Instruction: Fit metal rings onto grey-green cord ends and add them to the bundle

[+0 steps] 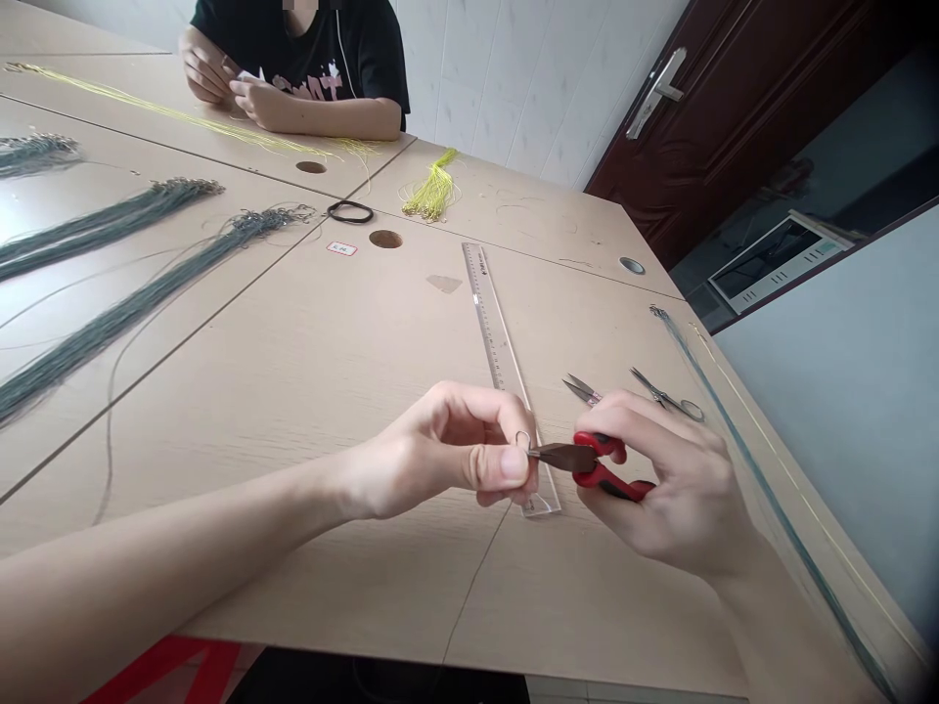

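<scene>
Two hands work over the ruler — left hand pinching a ring, right hand closed on red pliers — a loose pinch could drop it.

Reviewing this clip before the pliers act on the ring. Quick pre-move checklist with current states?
1. Small metal ring pinched in left hand fingertips: ok.
2. Red-handled pliers gripped in right hand: ok.
3. Plier tip meets the ring: ok; whether the jaws clamp it, cannot tell.
4. Ring gap open or closed: cannot tell, too small.
5. Work held above the clear ruler, which lies right under the hands: not ok.
6. Scissors on the table apart from both hands: ok.
</scene>
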`<state>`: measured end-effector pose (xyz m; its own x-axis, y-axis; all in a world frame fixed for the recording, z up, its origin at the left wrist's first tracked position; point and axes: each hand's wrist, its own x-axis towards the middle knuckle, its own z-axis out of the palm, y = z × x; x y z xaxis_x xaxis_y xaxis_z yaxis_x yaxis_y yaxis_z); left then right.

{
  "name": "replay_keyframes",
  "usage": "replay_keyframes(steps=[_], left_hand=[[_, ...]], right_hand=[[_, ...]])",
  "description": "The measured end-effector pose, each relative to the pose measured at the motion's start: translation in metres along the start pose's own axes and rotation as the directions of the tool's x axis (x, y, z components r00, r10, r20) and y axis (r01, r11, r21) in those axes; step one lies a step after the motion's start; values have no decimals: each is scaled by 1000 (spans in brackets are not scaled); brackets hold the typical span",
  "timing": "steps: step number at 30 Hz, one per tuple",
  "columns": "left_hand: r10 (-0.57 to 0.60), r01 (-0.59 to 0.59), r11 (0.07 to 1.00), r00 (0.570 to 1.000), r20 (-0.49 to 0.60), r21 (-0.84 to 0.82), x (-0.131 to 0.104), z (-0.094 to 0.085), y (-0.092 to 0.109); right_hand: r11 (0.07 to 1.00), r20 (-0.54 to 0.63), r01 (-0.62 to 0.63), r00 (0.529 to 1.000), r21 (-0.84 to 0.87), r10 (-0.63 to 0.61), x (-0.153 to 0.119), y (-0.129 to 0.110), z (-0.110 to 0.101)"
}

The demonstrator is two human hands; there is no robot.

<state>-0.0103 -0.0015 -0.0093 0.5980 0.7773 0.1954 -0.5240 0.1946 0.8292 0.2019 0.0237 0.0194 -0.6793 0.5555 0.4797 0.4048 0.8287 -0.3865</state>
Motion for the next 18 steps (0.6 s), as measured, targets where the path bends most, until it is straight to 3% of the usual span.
replay_keyframes(steps=[7, 11, 15, 18], left_hand=[[-4, 4, 1000, 1000, -7, 14, 0, 1, 2], [2, -2, 1000, 1000, 2, -13, 0, 1, 3], [24, -24, 999, 1000, -6, -21, 1, 1, 4], [37, -37, 999, 999, -4, -24, 1, 1, 4]], right_hand=[[999, 58, -35, 998, -5, 35, 1, -2, 0], [992, 72, -81, 995, 99, 74, -1, -3, 0], [975, 23, -140, 990, 173, 138, -3, -2, -4], [970, -67, -213, 973, 116, 221, -3, 1, -6]])
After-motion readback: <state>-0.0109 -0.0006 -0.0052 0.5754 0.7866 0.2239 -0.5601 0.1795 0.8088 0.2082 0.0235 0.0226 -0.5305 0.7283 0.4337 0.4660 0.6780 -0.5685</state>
